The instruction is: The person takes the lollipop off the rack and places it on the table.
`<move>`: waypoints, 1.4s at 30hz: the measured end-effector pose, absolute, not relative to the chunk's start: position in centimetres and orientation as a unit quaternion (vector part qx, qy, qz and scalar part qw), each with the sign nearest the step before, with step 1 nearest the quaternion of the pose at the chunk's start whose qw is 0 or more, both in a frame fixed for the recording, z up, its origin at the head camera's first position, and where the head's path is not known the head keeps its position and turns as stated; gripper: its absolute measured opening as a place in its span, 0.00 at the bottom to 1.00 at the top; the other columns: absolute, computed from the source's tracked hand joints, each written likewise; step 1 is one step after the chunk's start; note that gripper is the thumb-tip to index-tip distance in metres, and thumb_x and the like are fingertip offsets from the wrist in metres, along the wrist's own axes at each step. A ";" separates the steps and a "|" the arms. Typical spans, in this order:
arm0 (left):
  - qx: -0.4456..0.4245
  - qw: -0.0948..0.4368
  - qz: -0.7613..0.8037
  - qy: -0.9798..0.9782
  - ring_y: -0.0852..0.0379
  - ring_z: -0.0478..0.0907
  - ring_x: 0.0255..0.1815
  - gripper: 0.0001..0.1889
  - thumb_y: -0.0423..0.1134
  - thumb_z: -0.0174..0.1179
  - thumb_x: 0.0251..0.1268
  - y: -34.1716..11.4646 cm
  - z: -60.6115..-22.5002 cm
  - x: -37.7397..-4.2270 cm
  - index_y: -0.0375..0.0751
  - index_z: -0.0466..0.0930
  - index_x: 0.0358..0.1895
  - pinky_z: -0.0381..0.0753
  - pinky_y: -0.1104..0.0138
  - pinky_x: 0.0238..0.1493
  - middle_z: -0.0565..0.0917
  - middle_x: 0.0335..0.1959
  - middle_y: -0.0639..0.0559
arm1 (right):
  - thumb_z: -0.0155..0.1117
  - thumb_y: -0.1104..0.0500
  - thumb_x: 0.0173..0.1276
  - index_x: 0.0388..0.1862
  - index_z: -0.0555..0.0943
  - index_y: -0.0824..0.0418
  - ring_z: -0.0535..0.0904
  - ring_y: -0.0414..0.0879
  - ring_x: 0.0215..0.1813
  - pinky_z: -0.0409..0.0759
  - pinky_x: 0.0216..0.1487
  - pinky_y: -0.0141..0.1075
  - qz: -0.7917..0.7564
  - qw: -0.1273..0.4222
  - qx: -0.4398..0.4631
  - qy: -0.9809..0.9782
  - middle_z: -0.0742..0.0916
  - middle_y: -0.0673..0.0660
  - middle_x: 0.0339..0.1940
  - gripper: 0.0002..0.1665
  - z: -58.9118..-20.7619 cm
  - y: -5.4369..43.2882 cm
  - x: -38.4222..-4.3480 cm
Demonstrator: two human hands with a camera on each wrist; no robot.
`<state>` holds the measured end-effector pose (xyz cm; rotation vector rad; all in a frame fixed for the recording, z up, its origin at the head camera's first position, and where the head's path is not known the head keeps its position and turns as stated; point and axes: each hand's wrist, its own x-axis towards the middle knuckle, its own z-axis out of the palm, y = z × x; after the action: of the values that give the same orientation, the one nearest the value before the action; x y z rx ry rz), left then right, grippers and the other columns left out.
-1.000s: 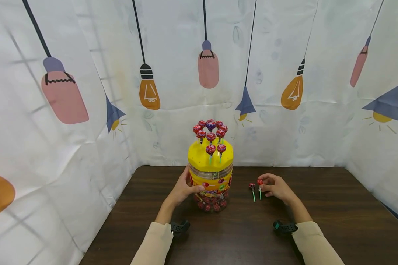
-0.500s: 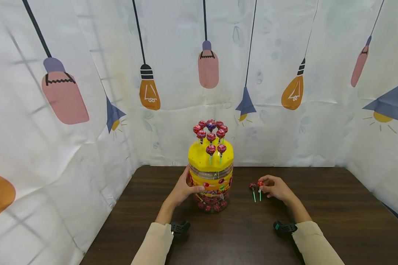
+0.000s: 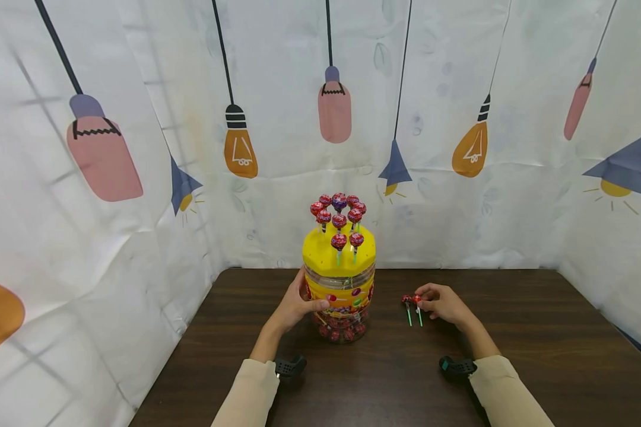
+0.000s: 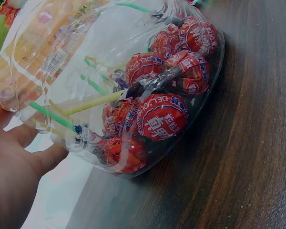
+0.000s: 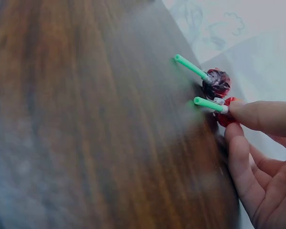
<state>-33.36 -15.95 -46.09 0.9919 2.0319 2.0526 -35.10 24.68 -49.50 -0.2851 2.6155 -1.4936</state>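
A clear plastic candy jar (image 3: 339,290) with a yellow lid (image 3: 338,256) stands on the table. Several wrapped lollipops (image 3: 339,241) stick up from the lid. My left hand (image 3: 295,303) grips the jar's left side, thumb in front and the other fingers partly hidden behind it. Through the jar's clear wall, the left wrist view shows red-wrapped lollipops (image 4: 162,117) inside. To the right, my right hand (image 3: 442,301) pinches the head of a green-stick lollipop (image 5: 210,104) between thumb and finger, low at the tabletop. A second lollipop (image 5: 216,83) lies beside it, its head very close.
The dark brown wooden table (image 3: 384,379) reaches back to a white curtain (image 3: 299,154) printed with hanging lamps. A black band (image 3: 290,366) is worn on the left wrist, and another band (image 3: 457,366) on the right.
My right hand has shifted slightly left and down with the pinched lollipop, bringing its head closer to the other one. The left hand and the jar have stayed put.
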 end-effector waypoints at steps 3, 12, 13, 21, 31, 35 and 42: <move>0.323 0.045 0.672 0.665 0.54 0.78 0.65 0.44 0.40 0.70 0.67 -15.9 -46.1 -33.3 0.55 0.52 0.80 0.81 0.62 0.66 0.72 0.69 0.45 | 0.66 0.62 0.73 0.59 0.79 0.65 0.83 0.48 0.40 0.86 0.37 0.40 -0.494 0.064 -0.094 0.862 0.84 0.63 0.47 0.18 -49.3 24.8 -35.0; 0.325 0.043 0.672 0.664 0.53 0.77 0.65 0.44 0.39 0.70 0.67 -15.9 -46.1 -33.4 0.54 0.52 0.80 0.80 0.62 0.66 0.72 0.69 0.45 | 0.65 0.56 0.75 0.66 0.73 0.68 0.85 0.52 0.44 0.87 0.42 0.44 -0.482 0.076 -0.113 0.866 0.83 0.65 0.52 0.27 -47.0 25.9 -34.3; 0.326 0.043 0.672 0.663 0.53 0.77 0.66 0.44 0.39 0.70 0.67 -15.9 -46.1 -33.4 0.54 0.52 0.80 0.80 0.62 0.66 0.71 0.69 0.45 | 0.64 0.55 0.76 0.67 0.73 0.68 0.85 0.53 0.45 0.87 0.43 0.45 -0.482 0.073 -0.115 0.866 0.83 0.66 0.53 0.27 -46.6 26.0 -34.2; 0.329 0.043 0.672 0.662 0.53 0.76 0.66 0.44 0.39 0.69 0.67 -15.9 -46.0 -33.4 0.55 0.51 0.80 0.80 0.63 0.67 0.71 0.70 0.45 | 0.61 0.50 0.78 0.68 0.74 0.63 0.83 0.60 0.50 0.88 0.45 0.44 -0.498 0.008 -0.164 0.852 0.82 0.69 0.57 0.27 -42.5 24.9 -32.8; 0.323 0.046 0.676 0.660 0.53 0.76 0.66 0.45 0.39 0.70 0.66 -16.0 -46.0 -33.5 0.57 0.51 0.80 0.80 0.63 0.67 0.71 0.70 0.46 | 0.61 0.59 0.78 0.62 0.78 0.63 0.85 0.43 0.43 0.88 0.41 0.37 -0.562 -0.114 -0.242 0.783 0.84 0.51 0.46 0.17 -38.4 20.1 -30.1; 0.326 0.047 0.676 0.659 0.52 0.75 0.67 0.46 0.41 0.70 0.67 -16.1 -46.0 -33.3 0.57 0.50 0.81 0.79 0.62 0.67 0.70 0.71 0.45 | 0.62 0.65 0.76 0.61 0.78 0.65 0.86 0.40 0.43 0.88 0.40 0.36 -0.600 -0.154 -0.262 0.740 0.86 0.47 0.46 0.17 -37.5 18.2 -29.0; 0.320 0.053 0.677 0.660 0.52 0.75 0.67 0.45 0.39 0.69 0.67 -15.9 -45.9 -33.2 0.57 0.50 0.81 0.79 0.62 0.67 0.70 0.71 0.45 | 0.60 0.74 0.72 0.62 0.77 0.67 0.86 0.45 0.49 0.88 0.40 0.35 -0.649 -0.190 -0.326 0.660 0.87 0.56 0.48 0.21 -36.6 15.7 -27.6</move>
<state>-33.17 -15.90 -45.94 0.9733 2.0074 2.0594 -27.56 15.68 -36.64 -1.1688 2.3712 -2.3309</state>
